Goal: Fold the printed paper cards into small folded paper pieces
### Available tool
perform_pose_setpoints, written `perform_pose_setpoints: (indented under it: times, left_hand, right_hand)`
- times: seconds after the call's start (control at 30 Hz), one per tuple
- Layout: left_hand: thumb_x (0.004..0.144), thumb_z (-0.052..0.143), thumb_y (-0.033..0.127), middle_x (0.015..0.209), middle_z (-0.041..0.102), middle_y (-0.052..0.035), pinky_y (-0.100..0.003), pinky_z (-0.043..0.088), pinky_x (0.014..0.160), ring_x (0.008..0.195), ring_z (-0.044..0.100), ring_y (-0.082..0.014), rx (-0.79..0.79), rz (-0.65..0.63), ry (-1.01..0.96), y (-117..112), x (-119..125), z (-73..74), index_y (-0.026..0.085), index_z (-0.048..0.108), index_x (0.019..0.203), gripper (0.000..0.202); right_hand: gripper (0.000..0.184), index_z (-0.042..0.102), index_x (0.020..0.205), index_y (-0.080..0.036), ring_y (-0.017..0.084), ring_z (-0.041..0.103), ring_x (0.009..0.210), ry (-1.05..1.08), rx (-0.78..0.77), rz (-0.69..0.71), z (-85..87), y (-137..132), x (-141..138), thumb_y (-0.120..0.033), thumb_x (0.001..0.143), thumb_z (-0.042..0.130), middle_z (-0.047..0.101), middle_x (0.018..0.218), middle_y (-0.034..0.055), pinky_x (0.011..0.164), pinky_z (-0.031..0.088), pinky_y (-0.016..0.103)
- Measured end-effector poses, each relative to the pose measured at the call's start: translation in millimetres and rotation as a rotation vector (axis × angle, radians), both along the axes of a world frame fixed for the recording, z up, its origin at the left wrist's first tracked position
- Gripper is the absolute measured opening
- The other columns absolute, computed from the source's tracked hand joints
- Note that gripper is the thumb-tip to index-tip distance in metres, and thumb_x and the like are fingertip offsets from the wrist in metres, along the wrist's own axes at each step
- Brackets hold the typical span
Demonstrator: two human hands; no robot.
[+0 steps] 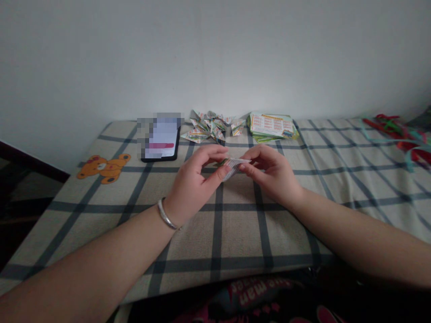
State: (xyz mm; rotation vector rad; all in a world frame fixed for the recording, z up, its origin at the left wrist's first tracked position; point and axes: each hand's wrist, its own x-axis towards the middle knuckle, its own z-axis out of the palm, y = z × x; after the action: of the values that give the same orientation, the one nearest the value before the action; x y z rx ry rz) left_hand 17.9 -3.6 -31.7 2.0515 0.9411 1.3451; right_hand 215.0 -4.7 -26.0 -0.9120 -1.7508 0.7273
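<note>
Both of my hands meet over the middle of a checked cloth (235,229). My left hand (193,184), with a silver bangle on its wrist, pinches one end of a small folded printed paper (233,167). My right hand (274,172) pinches the other end. The paper is held just above the cloth. Behind it lies a heap of several folded paper pieces (210,126), and to their right a stack of flat printed paper sheets (272,125).
A black phone (160,142) with a lit screen lies at the back left. A bear print (103,168) marks the cloth's left side. Red and green ribbons (400,134) lie at the far right. A plain wall stands behind.
</note>
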Motion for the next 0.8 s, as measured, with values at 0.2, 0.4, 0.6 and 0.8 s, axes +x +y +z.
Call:
perform_pose_setpoints:
  times: [0.2,0.4,0.6,0.8]
  left_hand:
    - [0.082,0.065,0.016,0.107,0.062,-0.0053,-0.029,0.057,0.08,0.098,0.064,-0.0163,-0.052,-0.014,0.019,6,1,-6.0,0.021,0.05,0.111,0.033]
    - [0.083,0.065,0.021,0.108,0.064,-0.0072,-0.035,0.055,0.087,0.1,0.063,-0.0192,-0.043,0.002,0.124,7,-2,-3.8,0.019,0.057,0.108,0.026]
    - [0.088,0.062,0.031,0.117,0.063,-0.0093,-0.04,0.049,0.098,0.112,0.059,-0.0221,0.068,-0.048,0.178,7,-8,2.3,0.02,0.059,0.114,0.029]
    - [0.087,0.055,0.012,0.113,0.065,-0.0054,-0.036,0.048,0.101,0.11,0.059,-0.0177,0.089,0.114,0.174,10,-7,2.0,0.019,0.063,0.108,0.023]
  right_hand:
    - [0.019,0.056,0.09,-0.02,0.009,0.06,0.067,0.055,-0.117,0.012,-7.7,7,2,-0.032,0.083,0.068,0.063,0.081,-0.0008,0.054,0.048,0.021]
    - [0.014,0.06,0.095,-0.021,0.011,0.063,0.074,-0.186,0.095,-0.024,-2.9,3,4,-0.021,0.083,0.066,0.065,0.092,0.0015,0.059,0.053,0.023]
    - [0.007,0.064,0.084,-0.021,0.015,0.063,0.087,-0.303,0.227,-0.006,1.0,6,13,-0.014,0.083,0.062,0.065,0.1,0.0052,0.063,0.055,0.026]
    - [0.011,0.064,0.092,-0.02,0.014,0.062,0.082,-0.292,0.109,0.064,-1.0,6,13,-0.015,0.088,0.055,0.064,0.094,0.0046,0.065,0.053,0.026]
